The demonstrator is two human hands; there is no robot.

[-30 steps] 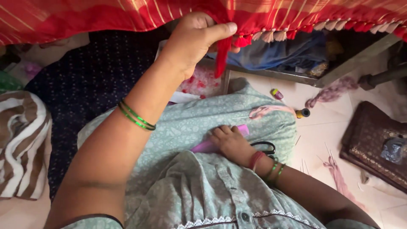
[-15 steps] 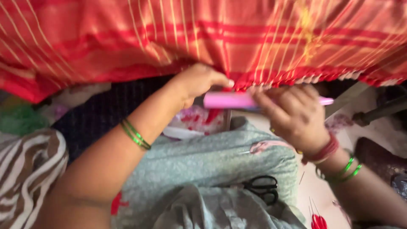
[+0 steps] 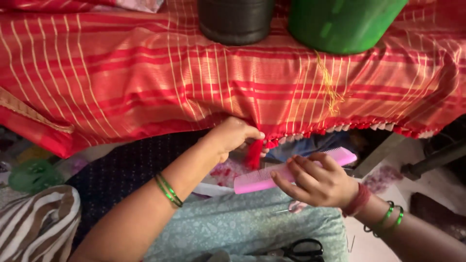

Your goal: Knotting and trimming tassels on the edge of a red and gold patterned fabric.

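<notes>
Left hand point(image 3: 233, 138) pinching red tassel point(image 3: 254, 153), right hand point(image 3: 315, 180) gripping pink comb point(image 3: 272, 175), black scissors point(image 3: 303, 250) below

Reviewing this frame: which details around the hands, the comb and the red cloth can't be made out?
- Head view: the top of the red tassel is hidden inside the left hand.
- The pink comb is covered at its middle by the right hand.
- The black container and green container are cut off by the top edge.
- The scissors are cut off by the bottom edge.
</notes>
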